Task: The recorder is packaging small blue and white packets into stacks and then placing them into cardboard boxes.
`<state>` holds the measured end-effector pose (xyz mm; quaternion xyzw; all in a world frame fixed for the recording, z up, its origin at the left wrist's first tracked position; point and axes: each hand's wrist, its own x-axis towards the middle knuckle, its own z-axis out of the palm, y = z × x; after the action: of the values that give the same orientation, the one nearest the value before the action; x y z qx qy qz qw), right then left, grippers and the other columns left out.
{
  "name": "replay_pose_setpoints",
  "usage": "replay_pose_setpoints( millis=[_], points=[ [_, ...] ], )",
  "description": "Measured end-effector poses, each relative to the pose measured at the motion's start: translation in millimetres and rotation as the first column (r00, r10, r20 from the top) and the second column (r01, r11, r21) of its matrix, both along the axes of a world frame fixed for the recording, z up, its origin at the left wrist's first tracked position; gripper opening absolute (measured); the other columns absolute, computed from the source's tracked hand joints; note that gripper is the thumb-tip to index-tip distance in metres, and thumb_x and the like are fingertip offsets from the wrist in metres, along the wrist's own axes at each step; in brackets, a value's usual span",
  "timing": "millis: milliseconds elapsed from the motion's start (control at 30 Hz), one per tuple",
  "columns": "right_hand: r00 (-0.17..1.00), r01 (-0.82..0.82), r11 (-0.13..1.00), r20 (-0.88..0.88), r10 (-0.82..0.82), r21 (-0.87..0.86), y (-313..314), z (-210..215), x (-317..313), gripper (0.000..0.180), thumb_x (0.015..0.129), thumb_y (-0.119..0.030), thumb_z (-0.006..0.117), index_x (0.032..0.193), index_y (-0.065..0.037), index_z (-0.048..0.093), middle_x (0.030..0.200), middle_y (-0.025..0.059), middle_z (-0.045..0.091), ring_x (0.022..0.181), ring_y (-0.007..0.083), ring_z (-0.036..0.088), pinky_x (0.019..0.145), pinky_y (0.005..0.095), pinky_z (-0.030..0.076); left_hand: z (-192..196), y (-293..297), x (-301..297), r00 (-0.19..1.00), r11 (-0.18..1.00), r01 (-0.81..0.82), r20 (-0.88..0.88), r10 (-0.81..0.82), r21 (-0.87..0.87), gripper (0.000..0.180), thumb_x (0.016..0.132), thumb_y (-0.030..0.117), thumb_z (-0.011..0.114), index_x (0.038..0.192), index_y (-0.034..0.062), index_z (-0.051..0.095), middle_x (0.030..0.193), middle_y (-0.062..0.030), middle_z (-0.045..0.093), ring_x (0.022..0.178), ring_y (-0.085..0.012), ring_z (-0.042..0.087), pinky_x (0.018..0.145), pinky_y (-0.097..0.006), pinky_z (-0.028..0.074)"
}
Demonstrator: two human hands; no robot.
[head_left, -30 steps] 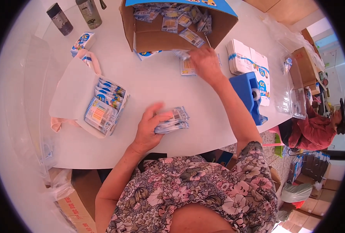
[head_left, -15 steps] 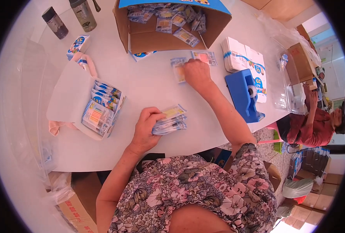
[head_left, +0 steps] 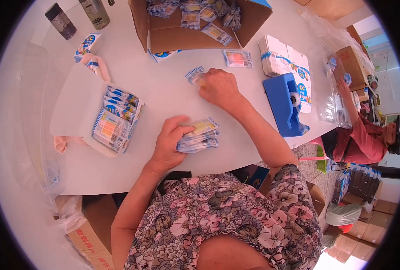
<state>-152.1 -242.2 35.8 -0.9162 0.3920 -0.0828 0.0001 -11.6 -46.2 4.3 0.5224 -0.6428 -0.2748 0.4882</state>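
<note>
My left hand [head_left: 170, 141] is closed round a stack of small clear packets [head_left: 201, 135] with blue striped ends, low over the white table. Farther off, my right hand [head_left: 220, 88] has its fingers curled on one more packet [head_left: 194, 75], whose striped end sticks out to the left. Whether that packet is lifted or still touches the table I cannot tell. Another packet [head_left: 238, 58] with pinkish contents lies flat beyond the right hand. To the left, an open white carton [head_left: 134, 127] holds several upright packets in rows.
A large brown box [head_left: 177, 41] lies on its side at the back, packets inside. Right of it are stacked flat cartons [head_left: 276, 58] and a blue tape dispenser [head_left: 281, 105]. Two bottles [head_left: 61, 21] stand back left. A co-worker [head_left: 359, 139] sits at the right.
My right hand has drawn the packet to the left, away from the pinkish packet. My left hand keeps its stack, its fingers shifting slightly. The co-worker's arm now reaches toward the table.
</note>
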Motion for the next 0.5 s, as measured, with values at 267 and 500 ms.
replay_pose_setpoints(
  millis=[267,500],
  points=[
    [0.946,-0.301,0.603,0.312,0.09,0.739,-3,30,-27,0.021,0.082,-0.012,0.073,0.101,-0.002,0.075,0.089,0.0059,0.072,0.078,0.0143,0.064,0.071,0.0305,0.052,-7,0,7,0.995,0.985,0.002,0.101,0.016,-0.175,0.046,0.066,0.004,0.087,0.107,0.0069,0.067,0.121,-0.0133,0.063,0.104,-0.0283,0.063,0.092,-0.037,0.052],
    [0.998,0.037,0.936,0.054,-0.019,-0.351,-88,-9,-81,0.026,0.076,-0.004,0.066,0.102,-0.004,0.071,0.09,0.0123,0.07,0.081,0.0307,0.067,0.073,0.0427,0.055,2,-1,3,1.0,0.999,-0.026,-0.006,0.026,-0.032,0.048,0.065,0.005,0.086,0.108,0.0063,0.065,0.118,-0.013,0.063,0.107,-0.0319,0.061,0.091,-0.038,0.051]
  ],
)
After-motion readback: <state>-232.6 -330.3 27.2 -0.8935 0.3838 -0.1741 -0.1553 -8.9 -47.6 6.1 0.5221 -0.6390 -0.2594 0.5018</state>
